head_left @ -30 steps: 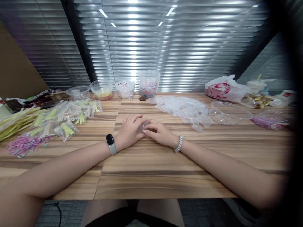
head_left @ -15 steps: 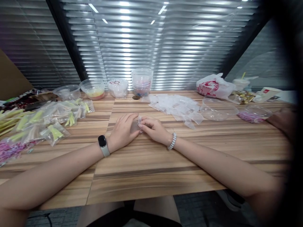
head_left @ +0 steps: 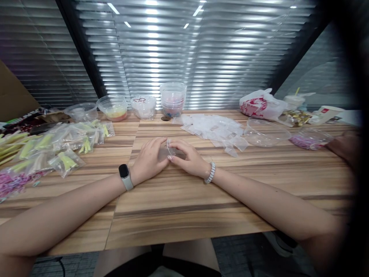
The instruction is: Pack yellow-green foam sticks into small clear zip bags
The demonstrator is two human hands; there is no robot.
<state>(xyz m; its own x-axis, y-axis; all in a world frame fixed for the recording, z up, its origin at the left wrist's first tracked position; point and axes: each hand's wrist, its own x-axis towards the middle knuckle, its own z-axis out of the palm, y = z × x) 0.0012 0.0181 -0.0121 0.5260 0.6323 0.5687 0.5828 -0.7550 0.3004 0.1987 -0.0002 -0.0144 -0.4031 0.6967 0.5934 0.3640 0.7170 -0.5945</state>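
Between my two hands, just above the wooden table, is a small clear plastic bag (head_left: 164, 152). My left hand (head_left: 149, 157) is curled around its left side, thumb and fingers closed on it. My right hand (head_left: 187, 156) has its fingers and thumb at the bag's right edge, with a gap between fingertips and thumb. Part of the bag is hidden by the fingers. Beyond my hands lies a spread-out pile of flat clear bags (head_left: 215, 130). To the left are filled bags (head_left: 67, 161) with yellow-green pieces inside.
Clear tubs (head_left: 112, 108) and a stack of plastic cups (head_left: 173, 99) stand along the back by the blinds. A white-and-red plastic bag (head_left: 261, 104) and a clear lid-like container (head_left: 266, 132) are to the right. Another person's hand (head_left: 344, 148) is beside a tub of purple bits (head_left: 308, 140).
My right fingers and thumb have spread apart at the bag's edge, and the bag's edge now shows as a curve between them. My left hand has barely moved.
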